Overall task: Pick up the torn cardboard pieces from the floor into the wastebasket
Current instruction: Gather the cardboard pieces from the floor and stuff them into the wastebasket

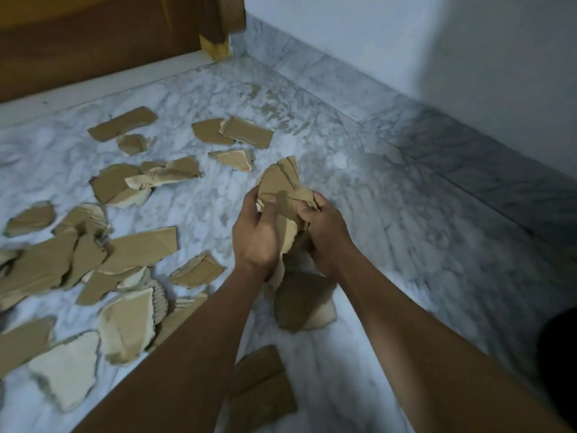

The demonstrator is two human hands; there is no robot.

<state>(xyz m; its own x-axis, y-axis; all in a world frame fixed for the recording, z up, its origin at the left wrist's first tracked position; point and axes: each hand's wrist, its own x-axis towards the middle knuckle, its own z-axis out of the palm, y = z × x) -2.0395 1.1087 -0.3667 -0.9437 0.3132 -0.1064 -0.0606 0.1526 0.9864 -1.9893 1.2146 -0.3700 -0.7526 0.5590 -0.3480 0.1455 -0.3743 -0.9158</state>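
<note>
Brown torn cardboard bundle (282,189), long axis pointing forward, is gripped by left hand (254,235) and right hand (324,232). Loose cardboard pieces (137,250) on the marble floor (374,214) lie leftward, nearer the left hand.

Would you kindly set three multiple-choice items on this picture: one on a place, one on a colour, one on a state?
1. Where do most loose cardboard pieces lie?
A. In a wastebasket
B. On the floor, to the left of the hands
C. On a tabletop

2. What colour is the floor?
A. White with grey veins
B. Black
C. Red

3. What are the left hand and right hand doing?
A. Lying flat on the floor
B. Hanging empty
C. Gripping a bundle of cardboard together

Answers: 1 B, the pieces are scattered over the floor left of both arms; 2 A, the surface looks like pale veined marble; 3 C, both hands curl round the bundle above the floor.
</note>
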